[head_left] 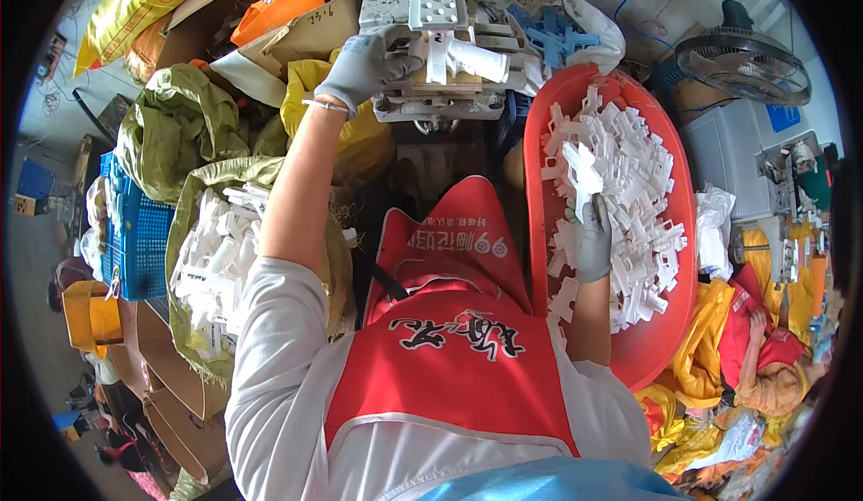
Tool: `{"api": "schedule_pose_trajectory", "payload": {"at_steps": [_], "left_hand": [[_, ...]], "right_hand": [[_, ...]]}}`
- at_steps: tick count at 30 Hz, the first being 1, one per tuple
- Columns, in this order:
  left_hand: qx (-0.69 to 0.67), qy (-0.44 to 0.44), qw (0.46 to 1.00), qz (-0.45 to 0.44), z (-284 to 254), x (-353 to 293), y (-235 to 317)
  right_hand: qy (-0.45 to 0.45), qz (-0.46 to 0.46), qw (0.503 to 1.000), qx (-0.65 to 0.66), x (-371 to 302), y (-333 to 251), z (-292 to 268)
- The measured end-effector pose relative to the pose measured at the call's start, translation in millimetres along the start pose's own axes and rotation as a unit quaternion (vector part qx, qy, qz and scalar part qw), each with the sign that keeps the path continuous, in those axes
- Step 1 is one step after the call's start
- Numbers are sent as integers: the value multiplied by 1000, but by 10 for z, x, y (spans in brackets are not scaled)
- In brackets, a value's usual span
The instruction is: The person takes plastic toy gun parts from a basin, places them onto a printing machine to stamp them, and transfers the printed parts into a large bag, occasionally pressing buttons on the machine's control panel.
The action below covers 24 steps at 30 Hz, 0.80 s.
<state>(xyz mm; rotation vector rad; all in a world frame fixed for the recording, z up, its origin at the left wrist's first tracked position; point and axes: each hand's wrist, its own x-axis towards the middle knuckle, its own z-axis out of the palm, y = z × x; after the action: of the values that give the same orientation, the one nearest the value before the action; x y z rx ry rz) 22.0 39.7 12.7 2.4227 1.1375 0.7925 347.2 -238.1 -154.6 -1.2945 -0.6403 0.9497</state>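
My left hand (360,69), in a grey glove, reaches up to the machine (439,2). Its fingers curve about the left end of a white plastic toy gun (476,60) lying on the machine's bed under the metal head; the fingertips are partly hidden. Over on the right, my gloved right hand (593,242) is closed around another white toy gun (582,170), lifted above the heap. Beneath it, a red oval tub (656,357) is piled with similar white toy guns.
At my left stands an open woven sack (193,348) of white plastic pieces. Behind it are a green sack (175,128), a blue crate (144,240) and a cardboard box (324,15). A bag of blue toy guns (557,38) and a fan (742,56) are at the far right.
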Motion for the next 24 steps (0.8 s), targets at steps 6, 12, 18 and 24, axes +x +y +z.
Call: {"api": "schedule_pose_trajectory", "payload": {"at_steps": [6, 12, 18, 24], "left_hand": [[-55, 35, 998, -24, 76, -89, 14], [-84, 68, 994, -7, 93, -80, 192], [-30, 116, 992, 34, -8, -474, 302], [-202, 206, 952, -105, -177, -1418, 54]], "right_hand": [[-25, -63, 997, 35, 307, -504, 406], [-58, -211, 972, -82, 929, -1016, 1130], [-54, -222, 973, -23, 1185, -1061, 1385], [-168, -397, 867, -251, 1101, -1206, 1770]]}}
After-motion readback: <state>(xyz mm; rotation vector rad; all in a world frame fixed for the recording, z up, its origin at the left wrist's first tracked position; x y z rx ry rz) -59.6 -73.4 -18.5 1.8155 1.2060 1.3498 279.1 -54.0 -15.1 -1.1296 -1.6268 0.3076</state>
